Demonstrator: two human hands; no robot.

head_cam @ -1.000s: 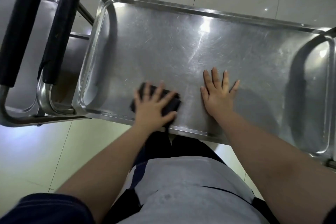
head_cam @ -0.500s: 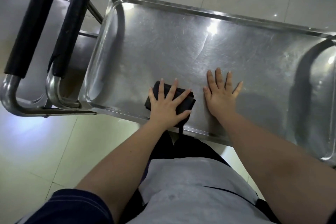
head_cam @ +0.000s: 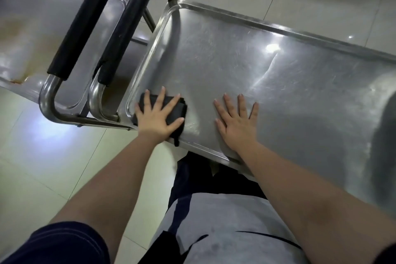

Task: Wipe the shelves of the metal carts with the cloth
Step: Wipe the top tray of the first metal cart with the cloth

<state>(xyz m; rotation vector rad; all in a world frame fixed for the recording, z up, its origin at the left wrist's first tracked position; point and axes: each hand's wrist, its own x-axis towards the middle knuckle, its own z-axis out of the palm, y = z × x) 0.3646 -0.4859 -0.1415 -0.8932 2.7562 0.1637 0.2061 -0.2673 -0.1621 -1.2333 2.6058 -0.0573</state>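
Left grip (head_cam: 157,117): fingers splayed, pressing folded black cloth (head_cam: 171,109) flat | cloth: cart shelf (head_cam: 278,83), near-left corner | right grip (head_cam: 236,123): open palm flat on shelf, near edge

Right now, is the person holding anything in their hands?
Nothing is gripped. The left hand lies flat, fingers spread, pressing on the middle of the dark cloth. The right hand rests bare on the shelf.

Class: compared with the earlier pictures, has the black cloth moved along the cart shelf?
Yes. The black cloth, under the left hand, now sits near the shelf's handle-end corner, farther from the resting right hand than before.
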